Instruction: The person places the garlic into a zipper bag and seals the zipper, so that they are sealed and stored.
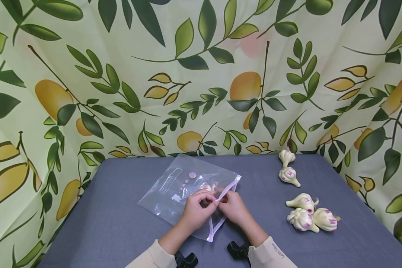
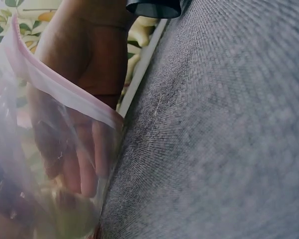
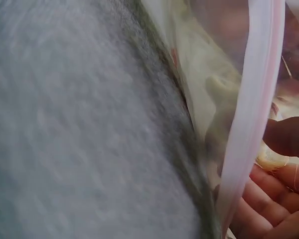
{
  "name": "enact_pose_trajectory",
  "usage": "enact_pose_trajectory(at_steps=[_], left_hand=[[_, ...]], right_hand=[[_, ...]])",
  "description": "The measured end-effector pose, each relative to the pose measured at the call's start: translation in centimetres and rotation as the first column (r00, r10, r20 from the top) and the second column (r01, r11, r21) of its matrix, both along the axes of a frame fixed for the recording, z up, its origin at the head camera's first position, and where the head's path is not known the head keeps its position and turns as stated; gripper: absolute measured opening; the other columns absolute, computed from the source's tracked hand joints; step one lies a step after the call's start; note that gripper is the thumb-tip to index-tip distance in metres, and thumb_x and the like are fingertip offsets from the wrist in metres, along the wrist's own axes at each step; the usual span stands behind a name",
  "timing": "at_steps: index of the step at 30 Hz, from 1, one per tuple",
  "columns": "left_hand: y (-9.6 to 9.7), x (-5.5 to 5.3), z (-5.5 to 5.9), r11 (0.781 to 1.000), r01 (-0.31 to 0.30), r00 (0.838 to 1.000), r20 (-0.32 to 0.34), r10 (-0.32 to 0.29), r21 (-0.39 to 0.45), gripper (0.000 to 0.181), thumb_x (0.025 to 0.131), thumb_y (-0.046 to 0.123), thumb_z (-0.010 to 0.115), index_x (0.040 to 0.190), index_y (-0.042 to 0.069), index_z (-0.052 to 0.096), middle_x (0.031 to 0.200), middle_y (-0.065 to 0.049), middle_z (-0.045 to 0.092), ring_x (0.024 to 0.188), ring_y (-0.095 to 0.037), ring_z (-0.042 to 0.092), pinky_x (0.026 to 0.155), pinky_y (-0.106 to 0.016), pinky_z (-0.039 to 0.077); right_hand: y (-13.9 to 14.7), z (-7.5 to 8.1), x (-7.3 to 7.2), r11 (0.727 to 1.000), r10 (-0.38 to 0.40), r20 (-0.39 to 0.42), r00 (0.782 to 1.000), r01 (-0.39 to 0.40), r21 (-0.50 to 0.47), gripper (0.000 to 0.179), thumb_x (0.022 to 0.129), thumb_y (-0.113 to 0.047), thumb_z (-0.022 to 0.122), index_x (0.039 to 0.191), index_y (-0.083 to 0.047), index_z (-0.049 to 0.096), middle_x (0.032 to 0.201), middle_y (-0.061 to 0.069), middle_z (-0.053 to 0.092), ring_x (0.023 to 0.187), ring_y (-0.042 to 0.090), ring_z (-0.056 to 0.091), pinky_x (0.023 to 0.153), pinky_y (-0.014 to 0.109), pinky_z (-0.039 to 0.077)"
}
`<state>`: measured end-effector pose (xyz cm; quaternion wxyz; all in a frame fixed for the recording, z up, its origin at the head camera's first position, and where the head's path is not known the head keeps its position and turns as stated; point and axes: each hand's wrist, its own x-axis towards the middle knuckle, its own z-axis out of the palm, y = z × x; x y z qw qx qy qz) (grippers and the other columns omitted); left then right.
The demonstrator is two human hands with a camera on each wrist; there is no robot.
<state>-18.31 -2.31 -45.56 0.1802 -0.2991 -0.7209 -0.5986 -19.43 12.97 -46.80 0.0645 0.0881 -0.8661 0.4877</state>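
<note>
A clear zip bag (image 1: 165, 182) with a pink zip strip lies slanted on the table, its mouth toward me. My left hand (image 1: 195, 214) pinches the bag's edge near the mouth. Through that mouth reaches my right hand (image 1: 235, 209), its fingers round a garlic bulb (image 1: 206, 187) inside the plastic. In the left wrist view the right hand (image 2: 72, 139) shows partly through the film, fingertips at a blurred garlic bulb (image 2: 65, 214). The zip strip (image 3: 251, 99) crosses the right wrist view in front of the fingers (image 3: 266, 199). Part of the bulb is hidden behind the left hand.
At the right of the grey table (image 1: 120, 208), two garlic bulbs (image 1: 289, 175) lie near the back. Three more garlic bulbs (image 1: 325, 219) are clustered closer to me. A leaf-patterned cloth (image 1: 201, 111) hangs behind and along the sides.
</note>
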Motion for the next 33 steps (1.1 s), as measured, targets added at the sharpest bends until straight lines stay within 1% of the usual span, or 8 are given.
enact_pose_trajectory(at_steps=[5, 8, 12, 16, 21, 23, 28, 33], left_hand=[[0.0, 1.2, 2.2, 1.000, -0.005, 1.000, 0.016, 0.006, -0.011, 0.008, 0.074, -0.007, 0.069, 0.072, 0.000, 0.066, 0.074, -0.012, 0.065, 0.069, -0.025, 0.057, 0.056, -0.034, 0.048], [0.0, 1.4, 2.3, 1.000, -0.007, 0.998, 0.059, 0.007, -0.013, 0.007, 0.075, -0.006, 0.070, 0.071, -0.001, 0.066, 0.076, -0.013, 0.066, 0.068, -0.024, 0.057, 0.055, -0.034, 0.048], [0.0, 1.4, 2.2, 1.000, -0.001, 0.998, 0.064, 0.001, -0.002, 0.007, 0.075, -0.006, 0.070, 0.071, -0.001, 0.066, 0.077, -0.014, 0.065, 0.071, -0.013, 0.057, 0.056, -0.033, 0.050], [0.1, 1.4, 2.1, 1.000, 0.009, 0.998, 0.069, -0.010, 0.008, 0.008, 0.076, -0.006, 0.070, 0.071, -0.001, 0.066, 0.076, -0.013, 0.065, 0.072, -0.012, 0.057, 0.058, -0.036, 0.050], [0.2, 1.5, 2.1, 0.999, 0.042, 0.994, 0.102, -0.043, 0.015, 0.007, 0.076, -0.007, 0.069, 0.072, -0.002, 0.066, 0.077, -0.015, 0.066, 0.075, -0.015, 0.058, 0.062, -0.033, 0.051], [0.2, 1.5, 2.0, 0.999, 0.045, 0.994, 0.101, -0.047, 0.016, 0.007, 0.076, -0.007, 0.069, 0.072, -0.002, 0.066, 0.077, -0.015, 0.066, 0.075, -0.018, 0.059, 0.062, -0.032, 0.051], [0.3, 1.4, 1.9, 0.999, 0.025, 0.997, 0.076, -0.027, 0.020, 0.007, 0.075, -0.008, 0.068, 0.073, -0.002, 0.066, 0.076, -0.014, 0.065, 0.072, -0.023, 0.058, 0.060, -0.036, 0.048], [0.1, 1.2, 2.0, 1.000, -0.018, 0.996, 0.086, 0.017, 0.011, 0.007, 0.075, -0.007, 0.069, 0.072, -0.002, 0.066, 0.074, -0.013, 0.065, 0.064, -0.009, 0.050, 0.052, -0.035, 0.042]], right_hand=[[-0.4, -0.2, 0.3, 0.991, 0.134, -0.018, 0.991, -0.134, 0.004, 0.041, 0.077, 0.003, 0.062, 0.117, -0.007, 0.064, 0.095, 0.005, 0.069, 0.076, 0.007, 0.058, 0.067, 0.020, 0.049], [-0.6, -0.3, 0.6, 0.973, 0.226, -0.040, 0.973, -0.224, 0.058, 0.033, 0.077, 0.000, 0.060, 0.109, -0.007, 0.065, 0.093, 0.002, 0.068, 0.078, 0.006, 0.056, 0.071, 0.021, 0.048], [-0.8, -0.4, 1.0, 0.943, 0.328, -0.032, 0.944, -0.325, 0.076, 0.023, 0.078, -0.002, 0.058, 0.100, -0.002, 0.065, 0.089, 0.002, 0.066, 0.078, 0.005, 0.054, 0.073, 0.023, 0.048], [-0.9, -0.3, 1.2, 0.942, 0.333, -0.033, 0.942, -0.330, 0.066, 0.025, 0.078, -0.001, 0.057, 0.102, 0.000, 0.064, 0.094, 0.004, 0.066, 0.083, 0.007, 0.055, 0.077, 0.024, 0.048], [-0.8, -0.4, 1.2, 0.947, 0.316, -0.052, 0.947, -0.311, 0.078, 0.035, 0.080, 0.001, 0.056, 0.115, 0.000, 0.061, 0.112, 0.006, 0.065, 0.101, 0.012, 0.056, 0.093, 0.030, 0.046], [-0.8, -0.4, 1.2, 0.946, 0.317, -0.058, 0.947, -0.311, 0.094, 0.036, 0.080, 0.001, 0.056, 0.116, -0.001, 0.060, 0.115, 0.007, 0.064, 0.104, 0.012, 0.056, 0.095, 0.031, 0.046], [-0.5, -0.2, 1.0, 0.948, 0.302, -0.070, 0.951, -0.291, 0.130, 0.027, 0.082, -0.003, 0.059, 0.108, -0.003, 0.064, 0.104, 0.005, 0.067, 0.093, 0.010, 0.058, 0.085, 0.029, 0.049], [0.8, 0.8, 0.5, 0.942, 0.282, -0.072, 0.957, -0.261, 0.212, 0.016, 0.082, -0.012, 0.066, 0.098, -0.012, 0.069, 0.089, -0.003, 0.068, 0.078, 0.003, 0.056, 0.073, 0.024, 0.049]])
